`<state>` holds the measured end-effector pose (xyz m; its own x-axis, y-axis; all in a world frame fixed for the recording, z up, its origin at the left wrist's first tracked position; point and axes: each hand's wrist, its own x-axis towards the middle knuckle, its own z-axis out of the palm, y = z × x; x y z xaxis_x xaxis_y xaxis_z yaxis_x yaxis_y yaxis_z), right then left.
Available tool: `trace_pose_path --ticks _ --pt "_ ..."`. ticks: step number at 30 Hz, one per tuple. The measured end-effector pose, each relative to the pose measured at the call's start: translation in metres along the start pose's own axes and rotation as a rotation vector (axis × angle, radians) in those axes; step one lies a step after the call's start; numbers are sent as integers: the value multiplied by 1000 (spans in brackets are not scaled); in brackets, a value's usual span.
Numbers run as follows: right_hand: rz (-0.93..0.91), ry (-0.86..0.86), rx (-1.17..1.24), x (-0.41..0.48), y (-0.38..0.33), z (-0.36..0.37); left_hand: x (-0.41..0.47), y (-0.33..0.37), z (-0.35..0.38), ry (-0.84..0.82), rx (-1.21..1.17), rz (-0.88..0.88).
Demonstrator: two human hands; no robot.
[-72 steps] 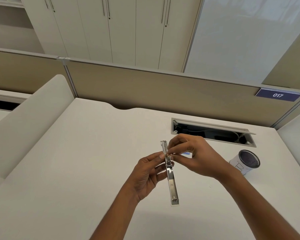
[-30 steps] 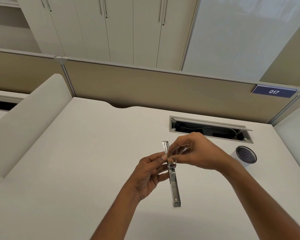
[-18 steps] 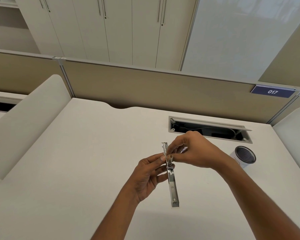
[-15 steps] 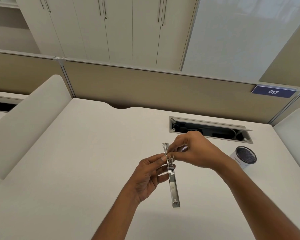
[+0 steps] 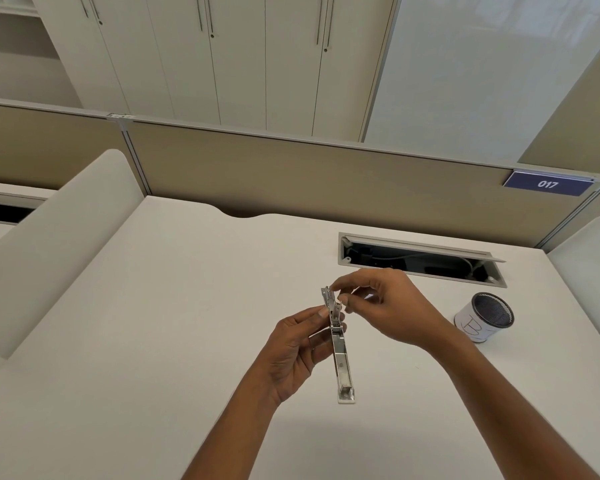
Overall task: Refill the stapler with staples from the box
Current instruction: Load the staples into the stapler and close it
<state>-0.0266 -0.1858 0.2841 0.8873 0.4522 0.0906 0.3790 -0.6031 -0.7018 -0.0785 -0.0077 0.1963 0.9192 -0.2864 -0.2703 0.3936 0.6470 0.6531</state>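
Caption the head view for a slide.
Left hand steadies the opened metal stapler above the desk while right hand pinches at its upper end.

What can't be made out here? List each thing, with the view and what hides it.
All in the head view:
- Staples: any strip at the right hand's fingertips is too small to tell.
- Stapler: whether its channel is loaded; too small, and the fingers cover its top end.
- Staple box: nowhere in view.
- Cable slot: its contents are dark.
- Left hand's grip: hidden behind the stapler.
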Motion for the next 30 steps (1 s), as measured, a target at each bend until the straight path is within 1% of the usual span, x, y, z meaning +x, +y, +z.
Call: trace_pose_path --ticks 7,11,15,19,23,27,30 --pt "3 -37 -109 -2 13 14 1 -7 -1 48 -27 -25" --pt "19 -1 -43 -3 19 18 3 -9 -1 68 -62 -31" --pt "21 -71 -79 -6 29 26 4 -8 1 60 -84 -27" --pt "97 15 68 -5 33 30 5 -6 2 51 -78 -25" --pt "75 -16 2 -5 34 33 7 -6 1 64 -77 -22" --pt "77 76 115 -6 28 25 9 -4 0 77 -77 -21" --pt "34 123 310 -10 17 12 10 -3 -1 87 -81 -19"
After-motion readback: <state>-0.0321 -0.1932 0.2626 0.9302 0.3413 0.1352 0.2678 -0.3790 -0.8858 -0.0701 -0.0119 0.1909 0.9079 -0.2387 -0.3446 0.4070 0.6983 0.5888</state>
